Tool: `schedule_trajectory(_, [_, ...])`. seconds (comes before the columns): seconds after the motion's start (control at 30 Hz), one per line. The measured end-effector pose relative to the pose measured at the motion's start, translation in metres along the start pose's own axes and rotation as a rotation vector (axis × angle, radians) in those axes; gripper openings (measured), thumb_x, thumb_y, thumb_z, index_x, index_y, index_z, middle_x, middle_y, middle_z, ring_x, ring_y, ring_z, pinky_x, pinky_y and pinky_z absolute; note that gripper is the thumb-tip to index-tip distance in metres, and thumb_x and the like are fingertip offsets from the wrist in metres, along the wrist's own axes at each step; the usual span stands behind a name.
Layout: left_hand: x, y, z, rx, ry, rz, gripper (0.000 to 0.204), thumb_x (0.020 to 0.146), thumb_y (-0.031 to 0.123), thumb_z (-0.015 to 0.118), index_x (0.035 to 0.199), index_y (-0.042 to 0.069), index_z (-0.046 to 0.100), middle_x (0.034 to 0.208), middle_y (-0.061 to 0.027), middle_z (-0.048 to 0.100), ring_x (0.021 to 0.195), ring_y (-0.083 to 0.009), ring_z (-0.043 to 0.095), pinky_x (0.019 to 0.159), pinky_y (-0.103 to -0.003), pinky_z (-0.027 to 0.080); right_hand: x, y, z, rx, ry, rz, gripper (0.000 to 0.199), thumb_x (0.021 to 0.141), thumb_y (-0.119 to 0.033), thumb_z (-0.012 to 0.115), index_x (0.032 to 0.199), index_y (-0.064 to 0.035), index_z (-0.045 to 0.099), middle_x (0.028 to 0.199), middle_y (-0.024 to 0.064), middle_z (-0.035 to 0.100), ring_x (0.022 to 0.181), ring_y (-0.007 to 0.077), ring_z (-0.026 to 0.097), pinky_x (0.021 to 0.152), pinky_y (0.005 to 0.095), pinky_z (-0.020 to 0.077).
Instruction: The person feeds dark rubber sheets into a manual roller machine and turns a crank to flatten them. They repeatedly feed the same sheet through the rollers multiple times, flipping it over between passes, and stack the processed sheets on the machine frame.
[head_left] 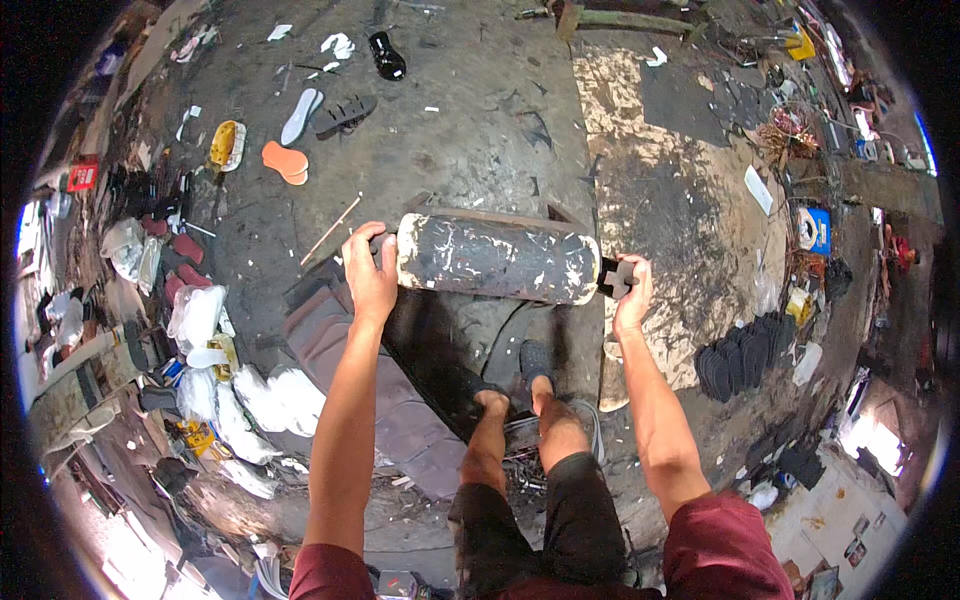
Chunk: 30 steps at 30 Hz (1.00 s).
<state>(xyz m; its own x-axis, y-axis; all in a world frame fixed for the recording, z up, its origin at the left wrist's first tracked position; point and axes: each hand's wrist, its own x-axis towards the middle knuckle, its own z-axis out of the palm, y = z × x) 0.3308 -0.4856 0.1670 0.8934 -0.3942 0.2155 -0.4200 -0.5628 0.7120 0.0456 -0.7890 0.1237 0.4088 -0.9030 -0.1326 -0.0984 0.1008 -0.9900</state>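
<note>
A blue box (818, 230) with a white round panel on its face lies at the right side of the floor (480, 120), near a tangle of wire.

A small red flat pack (82, 175) sits at the far left edge, among dark clutter.

A yellow box or pack (803, 43) lies at the upper right; the fisheye rim bends it, so its exact shape cannot be told.

Clear and white plastic bags (197, 315) are heaped at the left, just beside a row of dark red pieces. More white bags (262, 395) lie below them.

A white flat card or label (758, 189) lies on the floor at the right, above the blue box.
</note>
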Motion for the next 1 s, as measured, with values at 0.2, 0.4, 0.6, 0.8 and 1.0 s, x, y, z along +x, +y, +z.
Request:
schedule_trajectory(0.2, [-0.008, 0.007, -0.007, -0.029, 0.022, 0.035, 0.016, 0.087, 0.003, 0.068, 0.102, 0.003, 0.06, 0.114, -0.0138, 0.064, 0.114, -0.033, 0.056, 0.101, -0.043, 0.042, 0.002, -0.007, 0.005, -0.05, -0.004, 0.02, 0.04, 0.104, -0.04, 0.045, 0.099, -0.0032, 0.062, 0.102, 0.0056, 0.063, 0.098, 0.0168, 0.055, 0.094, 0.031, 0.0409])
schedule_trajectory(0.4, [-0.024, 0.006, -0.007, 0.028, 0.051, -0.027, 0.019, 0.089, 0.005, 0.068, 0.105, 0.004, 0.057, 0.116, -0.0146, 0.063, 0.114, -0.0324, 0.055, 0.1, -0.042, 0.042, 0.01, 0.001, -0.004, -0.05, -0.079, 0.007, 0.039, 0.105, -0.038, 0.046, 0.098, -0.0035, 0.062, 0.104, 0.0052, 0.063, 0.099, 0.0159, 0.054, 0.094, 0.0302, 0.0394])
schedule_trajectory(0.6, [-0.021, 0.007, -0.007, 0.027, 0.012, -0.022, 0.019, 0.093, 0.009, 0.064, 0.108, 0.003, 0.055, 0.119, -0.0161, 0.062, 0.114, -0.0329, 0.053, 0.102, -0.043, 0.04, 0.007, 0.0, -0.004, -0.076, -0.108, 0.003, 0.038, 0.106, -0.035, 0.044, 0.102, -0.0023, 0.062, 0.108, 0.0088, 0.064, 0.108, 0.0201, 0.056, 0.102, 0.0348, 0.0371])
schedule_trajectory(0.8, [-0.023, 0.006, -0.002, 0.004, 0.049, -0.044, 0.016, 0.092, 0.005, 0.062, 0.105, 0.001, 0.054, 0.115, -0.0182, 0.061, 0.113, -0.0342, 0.055, 0.102, -0.043, 0.04, 0.016, -0.033, -0.023, 0.172, -0.204, 0.394, 0.051, 0.104, -0.051, 0.041, 0.115, -0.006, 0.062, 0.124, 0.0113, 0.062, 0.121, 0.0225, 0.052, 0.111, 0.0378, 0.0305])
schedule_trajectory(1.0, [-0.022, 0.004, 0.006, -0.016, 0.172, -0.031, 0.012, 0.089, 0.001, 0.062, 0.097, 0.001, 0.053, 0.11, -0.0168, 0.063, 0.107, -0.031, 0.06, 0.099, -0.041, 0.044, 0.076, 0.063, -0.107, -0.688, -0.281, 0.482, 0.042, 0.096, -0.033, 0.055, 0.132, -0.0139, 0.061, 0.124, 0.0143, 0.068, 0.11, 0.032, 0.066, 0.089, 0.0393, 0.0529])
